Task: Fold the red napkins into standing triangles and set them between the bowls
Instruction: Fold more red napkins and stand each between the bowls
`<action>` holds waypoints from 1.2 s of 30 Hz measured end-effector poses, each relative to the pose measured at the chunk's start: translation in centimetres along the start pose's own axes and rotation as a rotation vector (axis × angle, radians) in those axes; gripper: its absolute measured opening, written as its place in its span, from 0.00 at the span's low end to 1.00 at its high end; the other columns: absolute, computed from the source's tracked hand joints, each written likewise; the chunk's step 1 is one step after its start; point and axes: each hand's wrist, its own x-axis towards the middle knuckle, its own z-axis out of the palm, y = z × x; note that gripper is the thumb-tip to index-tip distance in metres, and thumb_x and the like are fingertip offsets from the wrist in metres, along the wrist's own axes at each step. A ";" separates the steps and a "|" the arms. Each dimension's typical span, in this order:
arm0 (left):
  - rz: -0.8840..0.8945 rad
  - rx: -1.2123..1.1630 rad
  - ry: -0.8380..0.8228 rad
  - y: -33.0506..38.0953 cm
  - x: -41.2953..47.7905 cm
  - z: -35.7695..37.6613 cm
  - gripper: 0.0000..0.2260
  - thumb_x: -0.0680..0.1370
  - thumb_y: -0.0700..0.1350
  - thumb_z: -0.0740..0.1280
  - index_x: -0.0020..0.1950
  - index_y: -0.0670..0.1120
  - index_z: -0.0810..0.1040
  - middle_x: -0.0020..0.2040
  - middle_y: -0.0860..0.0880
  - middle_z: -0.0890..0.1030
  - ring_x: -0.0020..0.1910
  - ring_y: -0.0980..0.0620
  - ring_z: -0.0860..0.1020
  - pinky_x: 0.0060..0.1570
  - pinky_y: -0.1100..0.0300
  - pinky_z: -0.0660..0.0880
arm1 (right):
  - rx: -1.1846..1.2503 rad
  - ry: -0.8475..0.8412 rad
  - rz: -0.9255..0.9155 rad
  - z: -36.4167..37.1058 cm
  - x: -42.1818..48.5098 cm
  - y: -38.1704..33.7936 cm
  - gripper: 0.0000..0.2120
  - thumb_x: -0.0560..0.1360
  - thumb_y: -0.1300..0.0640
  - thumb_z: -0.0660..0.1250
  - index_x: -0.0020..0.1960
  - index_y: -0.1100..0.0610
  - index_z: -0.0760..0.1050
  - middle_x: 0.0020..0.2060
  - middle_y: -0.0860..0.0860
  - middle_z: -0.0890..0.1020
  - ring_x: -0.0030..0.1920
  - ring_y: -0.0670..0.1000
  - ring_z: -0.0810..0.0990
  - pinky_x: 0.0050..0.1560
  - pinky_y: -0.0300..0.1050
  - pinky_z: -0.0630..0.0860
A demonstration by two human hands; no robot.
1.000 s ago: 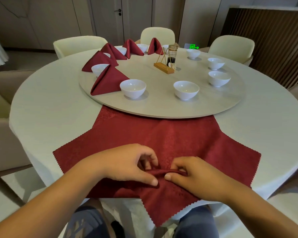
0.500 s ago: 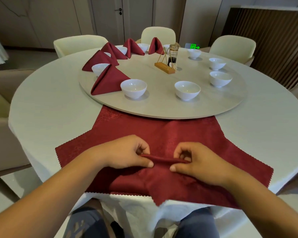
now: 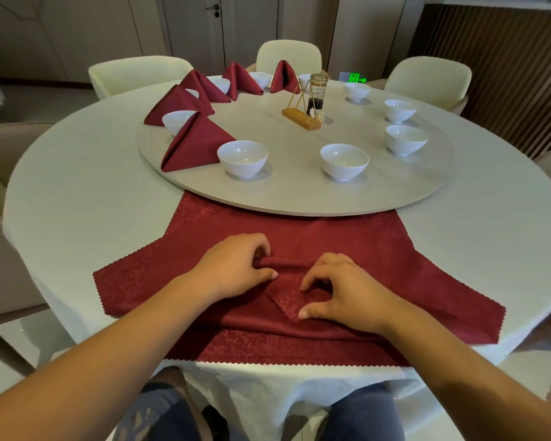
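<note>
Red napkin being folded at near edge of round table, both hands on it.

Table (image 3: 77, 192) carries a turntable (image 3: 299, 192). The napkin (image 3: 379, 249) lies flat between turntable and near edge. Five folded napkins (image 3: 194, 144) stand among bowls (image 3: 242, 157) on the turntable's left and far side. Left hand (image 3: 233, 268) has fingers curled, pinching a rolled fold of the napkin. Right hand (image 3: 344, 294) is curled too, thumb and forefinger tips on a folded-over corner; grip or press, cannot tell.
</note>
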 end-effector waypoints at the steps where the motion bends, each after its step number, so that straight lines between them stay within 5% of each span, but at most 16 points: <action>1: 0.010 -0.009 0.001 0.0 -0.1 0.1 0.15 0.71 0.59 0.76 0.52 0.57 0.76 0.47 0.59 0.77 0.49 0.55 0.77 0.52 0.53 0.76 | 0.031 -0.001 0.011 0.2 0.1 0.2 0.18 0.64 0.39 0.79 0.50 0.44 0.82 0.47 0.41 0.76 0.53 0.43 0.72 0.56 0.38 0.71; 6: 0.080 -0.126 0.180 -0.2 -0.9 0.1 0.09 0.76 0.50 0.73 0.56 0.53 0.80 0.53 0.57 0.81 0.54 0.56 0.79 0.57 0.53 0.76 | 0.159 0.004 0.051 -0.2 1.4 0.1 0.05 0.72 0.49 0.77 0.40 0.48 0.84 0.39 0.45 0.82 0.40 0.43 0.79 0.46 0.38 0.74; 11: 0.189 -0.213 0.492 0.1 -1.9 0.0 0.05 0.77 0.45 0.66 0.49 0.50 0.81 0.47 0.57 0.79 0.51 0.54 0.77 0.55 0.57 0.73 | 0.328 0.233 0.154 -1.3 4.1 0.6 0.09 0.77 0.52 0.72 0.41 0.55 0.84 0.37 0.48 0.85 0.37 0.40 0.77 0.44 0.41 0.74; 14: 0.306 -0.155 0.311 -0.1 -2.2 0.9 0.07 0.78 0.47 0.66 0.53 0.50 0.82 0.51 0.56 0.81 0.53 0.55 0.78 0.57 0.53 0.75 | 0.123 0.426 0.321 -1.8 6.0 2.2 0.07 0.77 0.51 0.71 0.51 0.53 0.82 0.46 0.47 0.82 0.46 0.46 0.79 0.50 0.43 0.74; 16: 0.293 -0.099 0.098 -0.2 -2.2 1.7 0.15 0.79 0.54 0.65 0.64 0.53 0.81 0.66 0.55 0.79 0.68 0.56 0.74 0.70 0.52 0.70 | 0.033 0.518 0.370 -1.6 6.4 2.7 0.12 0.78 0.54 0.70 0.60 0.54 0.79 0.57 0.51 0.76 0.58 0.53 0.75 0.60 0.47 0.73; 19: 0.223 0.050 -0.135 -0.2 -2.2 2.2 0.29 0.80 0.64 0.60 0.80 0.59 0.63 0.83 0.54 0.54 0.82 0.57 0.50 0.80 0.56 0.46 | -0.034 0.610 0.154 -0.7 5.9 1.6 0.10 0.78 0.58 0.67 0.58 0.54 0.80 0.57 0.51 0.78 0.60 0.54 0.73 0.62 0.45 0.69; 22: 0.196 0.187 -0.199 0.1 -1.7 2.2 0.35 0.80 0.66 0.59 0.83 0.59 0.50 0.84 0.53 0.43 0.82 0.56 0.41 0.79 0.55 0.41 | -0.099 0.402 -0.017 0.4 5.3 1.0 0.13 0.79 0.50 0.63 0.57 0.52 0.82 0.58 0.48 0.81 0.62 0.52 0.75 0.66 0.49 0.70; 25: 0.168 0.228 -0.225 0.4 -0.8 2.0 0.35 0.80 0.67 0.58 0.83 0.56 0.51 0.84 0.51 0.46 0.82 0.55 0.43 0.79 0.52 0.44 | -0.160 0.131 0.041 1.2 4.8 0.9 0.18 0.82 0.45 0.61 0.69 0.49 0.76 0.72 0.49 0.73 0.74 0.50 0.66 0.75 0.51 0.61; 31: 0.142 0.232 -0.242 0.2 2.1 1.7 0.34 0.81 0.66 0.57 0.83 0.54 0.53 0.84 0.50 0.46 0.82 0.54 0.43 0.79 0.53 0.43 | -0.178 0.146 0.035 1.2 4.2 0.2 0.22 0.82 0.45 0.59 0.74 0.50 0.70 0.80 0.50 0.60 0.81 0.50 0.51 0.80 0.47 0.45; 34: 0.158 0.290 -0.149 -0.3 3.8 1.5 0.31 0.81 0.66 0.58 0.80 0.52 0.63 0.82 0.47 0.57 0.81 0.47 0.54 0.77 0.51 0.54 | -0.171 0.157 0.062 1.5 3.5 -0.8 0.22 0.82 0.44 0.59 0.73 0.51 0.70 0.79 0.52 0.62 0.80 0.51 0.54 0.80 0.46 0.50; 36: 0.195 0.338 -0.004 -0.4 4.5 1.1 0.25 0.79 0.63 0.61 0.70 0.51 0.74 0.71 0.47 0.72 0.71 0.45 0.68 0.67 0.51 0.66 | -0.185 0.127 0.106 1.9 3.3 -1.3 0.23 0.83 0.43 0.57 0.73 0.51 0.70 0.79 0.54 0.61 0.80 0.52 0.56 0.79 0.48 0.52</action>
